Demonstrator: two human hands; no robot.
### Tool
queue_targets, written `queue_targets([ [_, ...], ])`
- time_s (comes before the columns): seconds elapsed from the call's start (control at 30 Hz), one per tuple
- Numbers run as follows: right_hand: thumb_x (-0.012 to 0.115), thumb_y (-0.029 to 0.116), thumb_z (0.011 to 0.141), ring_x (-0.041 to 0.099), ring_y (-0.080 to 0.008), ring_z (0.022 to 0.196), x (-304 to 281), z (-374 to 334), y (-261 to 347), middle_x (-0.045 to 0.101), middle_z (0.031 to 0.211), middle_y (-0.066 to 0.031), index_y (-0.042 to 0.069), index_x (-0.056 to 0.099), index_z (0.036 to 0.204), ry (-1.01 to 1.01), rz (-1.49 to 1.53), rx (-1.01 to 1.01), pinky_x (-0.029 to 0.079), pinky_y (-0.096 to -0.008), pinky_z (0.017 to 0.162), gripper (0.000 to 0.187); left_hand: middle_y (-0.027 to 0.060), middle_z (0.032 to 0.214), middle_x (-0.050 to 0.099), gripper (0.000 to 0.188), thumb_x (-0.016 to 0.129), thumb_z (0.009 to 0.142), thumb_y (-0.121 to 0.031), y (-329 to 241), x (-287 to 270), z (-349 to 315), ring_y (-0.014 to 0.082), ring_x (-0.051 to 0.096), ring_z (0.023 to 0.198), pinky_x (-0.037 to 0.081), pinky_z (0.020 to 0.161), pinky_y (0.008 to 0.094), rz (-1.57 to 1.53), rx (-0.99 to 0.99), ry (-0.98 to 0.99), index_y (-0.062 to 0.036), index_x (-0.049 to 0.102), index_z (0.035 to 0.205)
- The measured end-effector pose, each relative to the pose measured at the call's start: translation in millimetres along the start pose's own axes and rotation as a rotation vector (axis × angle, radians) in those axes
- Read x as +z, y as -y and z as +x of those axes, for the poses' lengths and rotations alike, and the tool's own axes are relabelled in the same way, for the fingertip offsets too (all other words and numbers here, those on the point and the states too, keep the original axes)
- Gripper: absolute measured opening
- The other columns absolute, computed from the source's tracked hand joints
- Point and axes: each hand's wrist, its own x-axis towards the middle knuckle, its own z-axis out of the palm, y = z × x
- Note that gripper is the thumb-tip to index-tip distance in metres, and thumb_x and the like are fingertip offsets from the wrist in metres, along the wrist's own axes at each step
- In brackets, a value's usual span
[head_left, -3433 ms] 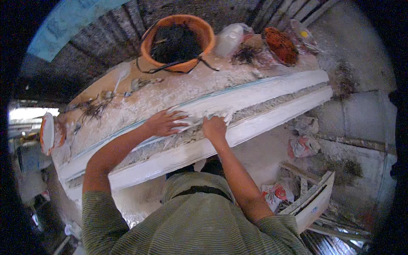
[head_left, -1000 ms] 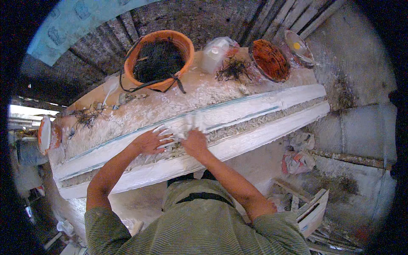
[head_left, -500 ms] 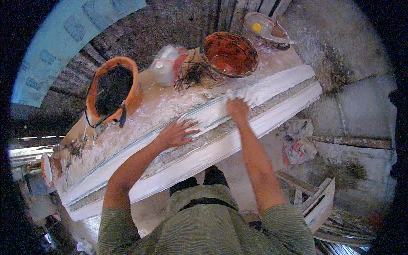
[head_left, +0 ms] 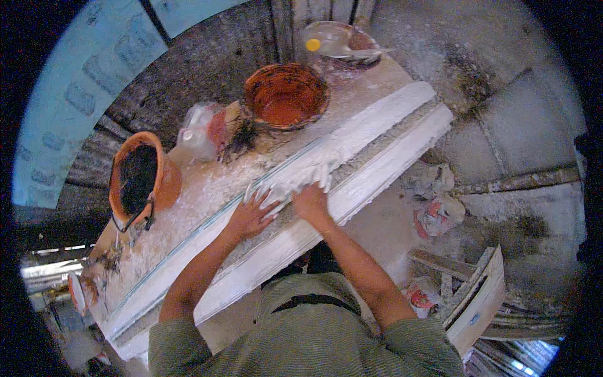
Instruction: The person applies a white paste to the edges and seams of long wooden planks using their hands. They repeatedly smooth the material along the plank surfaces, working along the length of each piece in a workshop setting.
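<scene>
A long white plaster-like moulding [head_left: 396, 149] lies slantwise on the worktop, two pale bands with a rough grey groove between them. On its far band rests my left hand [head_left: 251, 215], fingers spread and white at the tips, holding nothing. Just right of it, my right hand [head_left: 311, 202] reaches across the groove onto the same band. Its fingers, coated in wet white material and slightly blurred, are stretched forward and apart. Smeared white stuff lies beneath both hands along the band.
Beyond the moulding stand an orange bucket [head_left: 164, 183] with a dark inside, a clear plastic container [head_left: 200, 131], dark fibres [head_left: 240, 139], a red-brown basin [head_left: 286, 94] and a clear bowl [head_left: 333, 39]. A wooden frame [head_left: 474, 308] and crumpled bags [head_left: 438, 213] sit at lower right.
My right hand has slid left and nearer along the moulding, coming close to my left hand. My left hand stays on the far band. The whole view has turned somewhat.
</scene>
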Motion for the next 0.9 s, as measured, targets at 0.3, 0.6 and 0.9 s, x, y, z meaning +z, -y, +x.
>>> queue_targets([
  [0.3, 0.045, 0.051, 0.095, 0.05, -0.0427, 0.124, -63.1, 83.7, -107.6, 0.058, 0.127, -0.027, -0.002, 0.065, 0.115, 0.018, 0.081, 0.338, 0.041, -0.0576, 0.101, 0.06, 0.004, 0.158, 0.03, 0.053, 0.042, 0.097, -0.055, -40.0, -15.9, 131.3, 0.0296, 0.031, 0.144, 0.021, 0.117, 0.0564, 0.038, 0.193, -0.187, -0.0344, 0.044, 0.146],
  [0.6, 0.031, 0.048, 0.1, 0.055, -0.0469, 0.12, -175.2, 266.9, -366.6, 0.057, 0.126, -0.0322, -0.004, 0.065, 0.116, 0.125, 0.298, 0.305, 0.039, -0.0557, 0.105, 0.065, 0.0097, 0.159, 0.028, 0.053, 0.035, 0.1, -0.053, -128.0, -36.3, 398.8, 0.0375, 0.02, 0.147, 0.007, 0.12, 0.0568, -0.069, 0.155, -0.223, -0.0321, 0.042, 0.147],
  [0.9, 0.05, 0.034, 0.095, 0.06, -0.0496, 0.104, -151.9, 211.2, -344.3, 0.064, 0.108, -0.031, -0.003, 0.063, 0.115, -0.103, 0.203, 0.0, 0.045, -0.0632, 0.092, 0.045, 0.0129, 0.156, 0.033, 0.057, 0.039, 0.098, -0.053, -136.7, -58.7, 361.2, 0.0401, 0.024, 0.145, 0.018, 0.119, 0.0559, -0.064, 0.034, -0.03, -0.0239, 0.045, 0.147],
])
